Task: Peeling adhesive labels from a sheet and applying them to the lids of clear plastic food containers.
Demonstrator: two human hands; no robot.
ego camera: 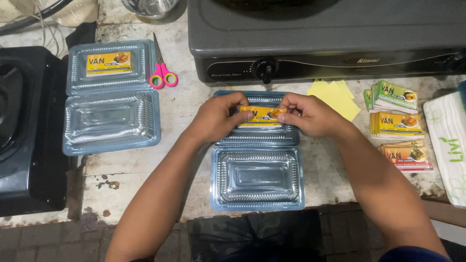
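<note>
Open clear container (257, 182) lies at the counter's (335, 170) near edge. Over its far half, your left hand (216, 119) and right hand (310, 115) each pinch an end of a yellow sticker (259, 118). Sticker stacks (395, 123) sit toward the right edge.

On our worn table (145, 170) lie two open clear containers (257, 179) (111, 97), pink scissors (161, 73), a stove (330, 43) at the far edge, yellow papers (340, 97) and label stacks (395, 121) toward the right edge.
</note>
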